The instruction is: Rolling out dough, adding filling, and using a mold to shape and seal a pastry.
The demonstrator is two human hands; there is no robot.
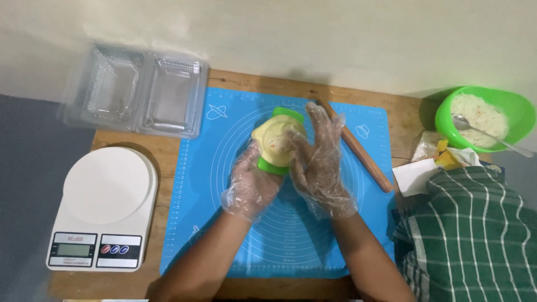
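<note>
A plain cream wall (335, 33) runs along the far edge of a brown wooden table (168, 154), whose planks show a warm grain. To the left of the table lies a dark grey floor (28, 184), matte and unpatterned. The light is soft and even, a little brighter on the wall at upper left, and it throws faint shadows onto the wall just above the table's back edge.

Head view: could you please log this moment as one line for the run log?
left hand: holds green mould | right hand: presses dough in mould | under: blue mat | beside: rolling pin, scale, green bowl
</note>
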